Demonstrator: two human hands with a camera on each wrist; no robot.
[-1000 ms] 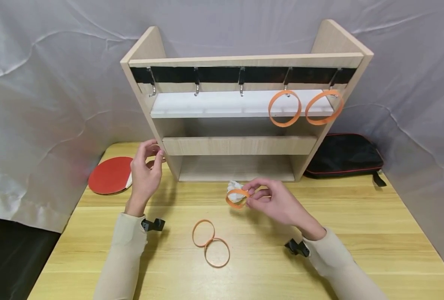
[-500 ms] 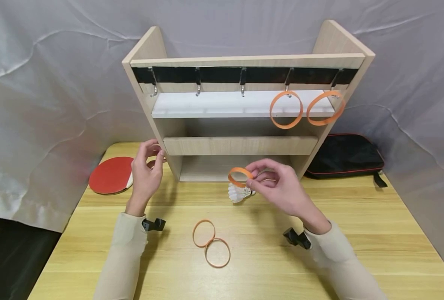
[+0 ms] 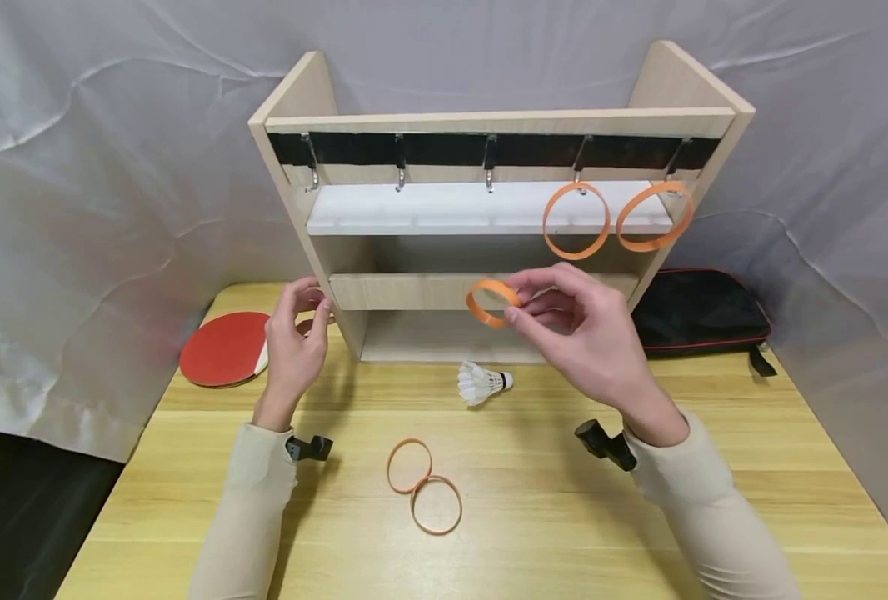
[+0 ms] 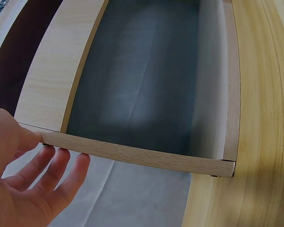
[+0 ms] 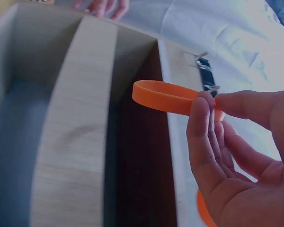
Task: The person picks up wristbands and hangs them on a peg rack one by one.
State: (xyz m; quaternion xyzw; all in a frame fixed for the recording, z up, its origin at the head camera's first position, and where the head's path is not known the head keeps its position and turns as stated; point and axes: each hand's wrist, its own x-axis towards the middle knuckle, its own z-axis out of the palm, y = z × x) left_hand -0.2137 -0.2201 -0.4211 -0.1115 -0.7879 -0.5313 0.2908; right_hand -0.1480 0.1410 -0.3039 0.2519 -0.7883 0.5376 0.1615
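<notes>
"Two orange rings [image 3: 424, 481] lie below centre; the hands?"
"Left hand [image 3: 294, 346], left of centre: thumb and fingers curled round a side panel [image 4: 137, 153]. Right hand [image 3: 594, 337], right of centre: fingertips pinching a third ring [image 5: 163, 102]."
"Step?"
"Apparently hanging; next calls for aligning it with a bare hook [image 3: 490, 171], upper centre."
</notes>
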